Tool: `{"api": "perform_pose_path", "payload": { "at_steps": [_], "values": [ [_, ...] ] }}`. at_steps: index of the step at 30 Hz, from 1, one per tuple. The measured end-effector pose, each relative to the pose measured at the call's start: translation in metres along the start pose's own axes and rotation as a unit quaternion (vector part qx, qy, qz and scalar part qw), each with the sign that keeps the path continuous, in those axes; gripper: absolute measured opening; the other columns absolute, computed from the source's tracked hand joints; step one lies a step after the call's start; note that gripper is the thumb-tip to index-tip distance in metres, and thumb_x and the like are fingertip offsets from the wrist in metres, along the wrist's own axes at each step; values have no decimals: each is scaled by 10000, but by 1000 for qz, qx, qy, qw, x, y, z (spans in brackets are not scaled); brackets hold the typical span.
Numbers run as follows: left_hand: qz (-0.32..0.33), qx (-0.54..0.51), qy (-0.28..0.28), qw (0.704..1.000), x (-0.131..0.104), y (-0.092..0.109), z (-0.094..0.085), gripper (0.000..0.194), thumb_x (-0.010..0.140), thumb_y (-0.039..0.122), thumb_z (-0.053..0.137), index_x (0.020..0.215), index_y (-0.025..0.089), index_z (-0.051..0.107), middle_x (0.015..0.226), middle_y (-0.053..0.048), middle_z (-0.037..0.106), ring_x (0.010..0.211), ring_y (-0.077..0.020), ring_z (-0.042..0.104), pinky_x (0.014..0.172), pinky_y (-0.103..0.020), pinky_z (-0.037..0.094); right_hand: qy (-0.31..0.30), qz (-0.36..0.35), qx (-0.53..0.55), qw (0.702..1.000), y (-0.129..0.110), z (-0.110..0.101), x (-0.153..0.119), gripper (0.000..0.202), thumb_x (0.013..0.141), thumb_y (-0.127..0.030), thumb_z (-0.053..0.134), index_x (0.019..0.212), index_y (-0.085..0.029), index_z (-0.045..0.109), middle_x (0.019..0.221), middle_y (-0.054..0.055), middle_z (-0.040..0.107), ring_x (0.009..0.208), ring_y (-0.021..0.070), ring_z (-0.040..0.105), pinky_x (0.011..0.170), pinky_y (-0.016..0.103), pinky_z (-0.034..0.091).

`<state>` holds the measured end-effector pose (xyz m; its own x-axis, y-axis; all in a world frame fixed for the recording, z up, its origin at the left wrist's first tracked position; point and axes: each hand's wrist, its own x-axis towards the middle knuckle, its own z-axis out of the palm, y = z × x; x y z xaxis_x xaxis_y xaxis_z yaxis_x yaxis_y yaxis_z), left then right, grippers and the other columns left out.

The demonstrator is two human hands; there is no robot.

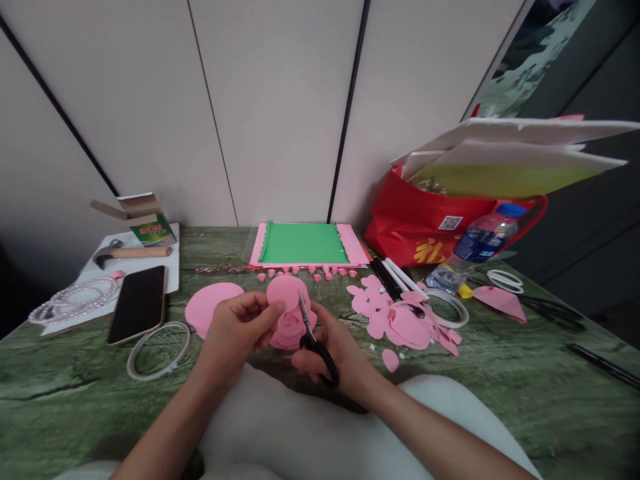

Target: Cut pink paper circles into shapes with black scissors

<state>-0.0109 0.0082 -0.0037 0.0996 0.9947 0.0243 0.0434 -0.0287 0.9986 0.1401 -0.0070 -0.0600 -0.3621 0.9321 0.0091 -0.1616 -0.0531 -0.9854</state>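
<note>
My left hand [250,323] pinches a round pink paper piece [287,292] at its lower left edge. Black-handled scissors [319,347] are in my right hand [333,347], and their blades point up against the right side of that piece. Just below and behind it lies a pink paper rosette [290,328], partly hidden by my fingers. To the left, a larger pink paper shape [213,307] lies on the table, partly covered by my left hand. Pink scraps [400,320] are heaped to the right of my right hand.
Green and pink sheets [305,243] lie at the back, small pink pieces before them. Left are a phone [139,303], hammer [143,252], beads [80,300] and tape roll [159,351]. Right are a red bag [407,220], bottle [473,247], markers [395,277] and another tape roll [463,313].
</note>
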Motion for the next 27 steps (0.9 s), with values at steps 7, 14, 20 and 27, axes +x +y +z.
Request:
{"api": "perform_pose_path", "payload": {
  "at_steps": [7, 14, 20, 27],
  "values": [
    [12, -24, 37, 999, 1, 0, 1, 196, 707, 300, 633, 602, 160, 545, 430, 72, 466, 346, -31, 351, 336, -142, 246, 20, 39, -24, 999, -4, 1, 0, 898, 583, -294, 718, 1301, -126, 205, 423, -90, 525, 317, 85, 420, 300, 161, 304],
    [27, 98, 20, 995, -3, 2, 5, 320, 695, 365, 633, 488, 137, 549, 316, 70, 389, 293, -25, 305, 326, -151, 188, -6, 33, -20, 999, -2, 2, -2, 881, 615, -301, 697, 1307, -136, 178, 436, -99, 531, 330, 80, 432, 324, 153, 310],
    [29, 113, 14, 993, -6, 5, 7, 359, 690, 382, 631, 446, 138, 535, 305, 67, 386, 291, -27, 312, 325, -150, 196, -25, 14, -10, 1000, -3, 3, -2, 737, 623, -296, 703, 1221, -188, 286, 475, -103, 523, 354, 72, 446, 350, 158, 337],
    [20, 130, -31, 991, -4, 2, 5, 349, 711, 360, 600, 447, 141, 532, 307, 66, 407, 287, -28, 320, 315, -146, 210, -28, -23, 16, 999, -8, 1, -1, 768, 612, -283, 738, 1216, -155, 280, 497, -99, 501, 383, 64, 427, 353, 154, 314]
  ]
}}
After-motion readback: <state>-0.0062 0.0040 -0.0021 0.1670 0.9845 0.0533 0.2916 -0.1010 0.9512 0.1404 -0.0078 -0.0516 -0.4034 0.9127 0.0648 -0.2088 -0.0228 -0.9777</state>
